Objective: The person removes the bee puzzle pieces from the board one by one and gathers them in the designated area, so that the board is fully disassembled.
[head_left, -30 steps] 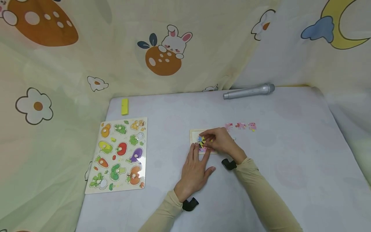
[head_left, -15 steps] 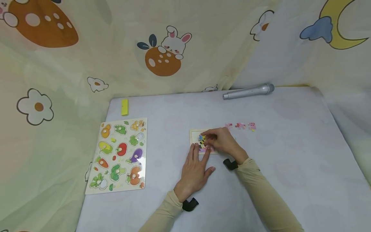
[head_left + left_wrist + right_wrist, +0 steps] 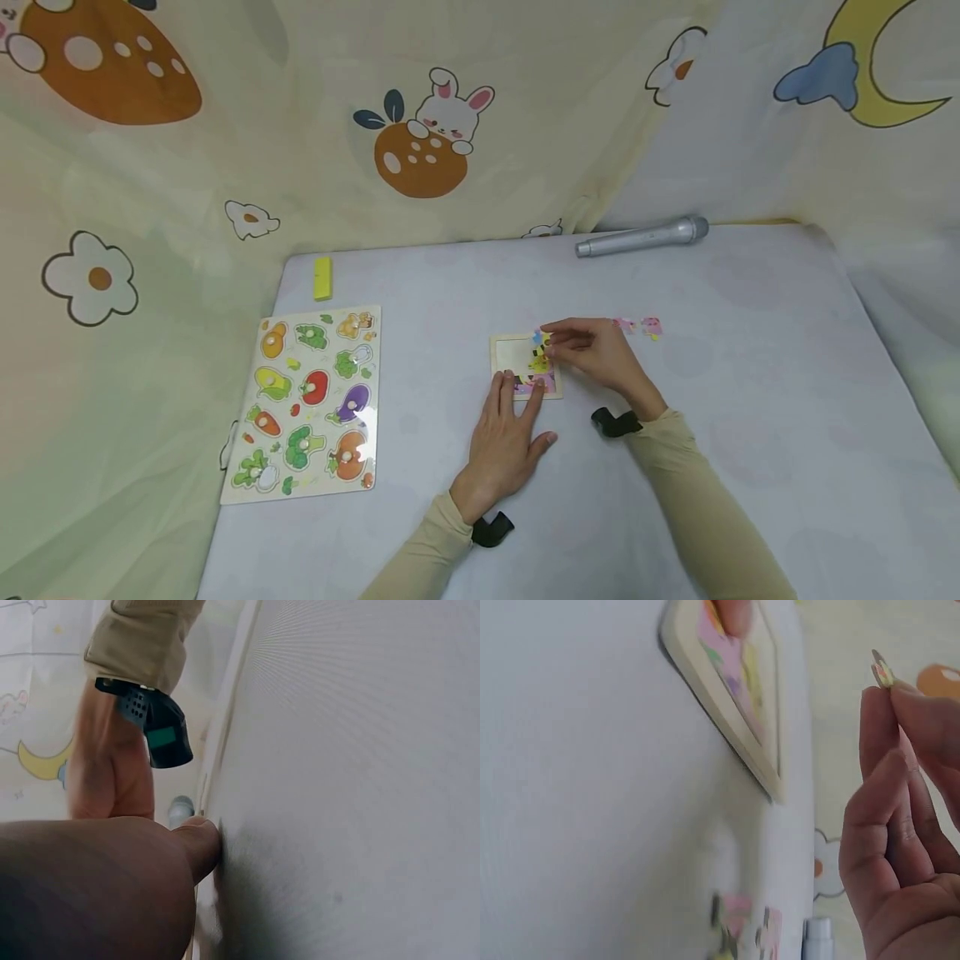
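Observation:
A small square wooden jigsaw tray (image 3: 494, 354) lies in the middle of the table, with pink and yellow pieces along its near and right sides. My left hand (image 3: 504, 450) rests with straight, spread fingertips on its near edge; in the left wrist view the thumb (image 3: 201, 844) is out to the side. Over the tray's right side, my right hand (image 3: 598, 354) pinches a small jigsaw piece (image 3: 883, 670) between thumb and fingertips, seen nearly edge-on in the right wrist view. Loose pink jigsaw pieces (image 3: 652, 327) lie just beyond that hand, partly hidden by it.
A board of vegetable pictures (image 3: 315, 400) lies at the left of the table. Behind it is a yellow block (image 3: 322, 277). A silver toy microphone (image 3: 641, 237) lies at the back edge, before a printed cloth backdrop (image 3: 315, 158).
My right hand has shifted right and slightly away from me with the piece, uncovering more of the tray's middle and covering the leftmost loose piece. The left hand stays in place.

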Demonstrator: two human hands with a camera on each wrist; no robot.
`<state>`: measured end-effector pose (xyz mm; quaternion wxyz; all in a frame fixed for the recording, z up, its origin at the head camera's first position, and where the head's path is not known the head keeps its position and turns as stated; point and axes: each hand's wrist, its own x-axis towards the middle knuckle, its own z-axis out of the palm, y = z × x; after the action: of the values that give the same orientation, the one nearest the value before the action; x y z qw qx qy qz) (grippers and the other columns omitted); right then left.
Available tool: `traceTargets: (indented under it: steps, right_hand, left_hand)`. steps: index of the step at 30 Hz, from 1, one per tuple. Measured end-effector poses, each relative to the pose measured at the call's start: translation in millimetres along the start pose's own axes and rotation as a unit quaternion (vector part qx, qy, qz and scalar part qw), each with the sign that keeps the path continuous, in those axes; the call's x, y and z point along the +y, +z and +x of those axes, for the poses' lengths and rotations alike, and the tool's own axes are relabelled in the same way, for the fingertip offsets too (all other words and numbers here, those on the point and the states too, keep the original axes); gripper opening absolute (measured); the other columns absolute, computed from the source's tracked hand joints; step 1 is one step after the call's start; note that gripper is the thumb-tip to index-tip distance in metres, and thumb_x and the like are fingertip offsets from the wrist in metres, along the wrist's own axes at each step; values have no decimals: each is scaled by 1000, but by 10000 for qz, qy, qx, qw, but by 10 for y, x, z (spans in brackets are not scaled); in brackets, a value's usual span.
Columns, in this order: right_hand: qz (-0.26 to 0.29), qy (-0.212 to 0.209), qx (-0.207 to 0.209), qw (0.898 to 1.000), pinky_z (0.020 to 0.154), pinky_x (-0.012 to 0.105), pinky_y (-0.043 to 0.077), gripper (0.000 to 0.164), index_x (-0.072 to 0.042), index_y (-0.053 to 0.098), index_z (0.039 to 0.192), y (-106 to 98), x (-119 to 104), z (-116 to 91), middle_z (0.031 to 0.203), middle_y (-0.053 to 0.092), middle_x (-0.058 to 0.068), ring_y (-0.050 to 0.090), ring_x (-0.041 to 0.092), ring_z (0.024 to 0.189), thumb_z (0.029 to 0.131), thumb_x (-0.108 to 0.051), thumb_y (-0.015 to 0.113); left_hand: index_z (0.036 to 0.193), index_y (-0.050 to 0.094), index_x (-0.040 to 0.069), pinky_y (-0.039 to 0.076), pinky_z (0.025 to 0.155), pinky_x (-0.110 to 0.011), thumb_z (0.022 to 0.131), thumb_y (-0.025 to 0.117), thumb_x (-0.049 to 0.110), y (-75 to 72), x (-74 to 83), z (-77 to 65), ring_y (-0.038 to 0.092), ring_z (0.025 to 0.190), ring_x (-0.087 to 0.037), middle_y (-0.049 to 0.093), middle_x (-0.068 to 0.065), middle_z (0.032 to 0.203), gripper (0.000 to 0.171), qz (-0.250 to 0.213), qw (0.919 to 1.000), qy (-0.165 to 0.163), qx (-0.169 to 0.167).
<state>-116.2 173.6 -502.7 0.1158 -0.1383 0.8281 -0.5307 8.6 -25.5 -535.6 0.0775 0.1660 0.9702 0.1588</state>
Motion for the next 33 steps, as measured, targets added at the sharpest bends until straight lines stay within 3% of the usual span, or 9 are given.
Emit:
traceTargets:
  steps: [5, 14, 17, 20, 24, 28, 33]
  right_hand:
    - [214, 332, 78, 9992, 79, 19, 60, 40, -8, 77, 128, -179, 66, -51, 117, 79, 16, 79, 25, 101, 90, -14, 87]
    - [260, 395, 300, 9984, 80, 16, 59, 43, -2, 74, 131, -548, 264, -217, 121, 77, 23, 75, -2, 93, 90, -11, 85]
    - [265, 393, 346, 9983, 82, 16, 59, 42, -2, 74, 130, -688, 349, -289, 122, 77, 21, 75, -2, 94, 91, -10, 85]
    - [275, 454, 395, 9978, 82, 16, 59, 43, -2, 75, 130, -828, 436, -353, 118, 80, 11, 75, 0, 95, 90, -10, 86]
    - [-136, 545, 471, 9973, 82, 14, 56, 43, -6, 76, 129, -988, 522, -427, 115, 80, -2, 73, -2, 95, 89, -17, 88]
    - [-805, 661, 503, 9933, 80, 12, 51, 39, -11, 80, 126, -1086, 595, -491, 118, 79, 5, 67, -2, 93, 89, -21, 88]
    - [-1143, 895, 235, 9891, 75, 17, 48, 38, -13, 80, 125, -1128, 653, -542, 110, 79, 12, 61, 3, 88, 88, -21, 88]
  left_hand:
    - [168, 34, 18, 24, 130, -51, 104, 62, 52, 12, -7, -2, 11, 162, -45, 19, -30, 170, 77, -6, 10000, -3, 29]
    - [169, 31, 18, 23, 131, -51, 105, 60, 53, 3, -5, 0, 9, 163, -44, 17, -28, 171, 78, -67, 9999, -28, -81]
    - [169, 31, 17, 22, 131, -51, 105, 60, 52, 4, -5, 3, 9, 163, -44, 17, -28, 171, 78, -72, 9999, -21, -93]
    - [169, 31, 17, 22, 132, -51, 105, 60, 52, 9, -4, 2, 9, 163, -44, 17, -29, 171, 78, -36, 10000, -10, -92]
    - [169, 30, 17, 21, 132, -50, 106, 59, 52, 8, 6, 2, 8, 163, -44, 17, -29, 171, 78, -25, 9999, -21, -122]
    - [169, 30, 17, 22, 131, -50, 105, 60, 52, 7, 17, 4, 9, 163, -44, 18, -29, 171, 79, 25, 10000, -6, -74]
    - [169, 30, 17, 20, 132, -50, 105, 60, 52, 6, 18, 3, 10, 163, -44, 18, -29, 171, 78, 59, 9999, -22, -87]
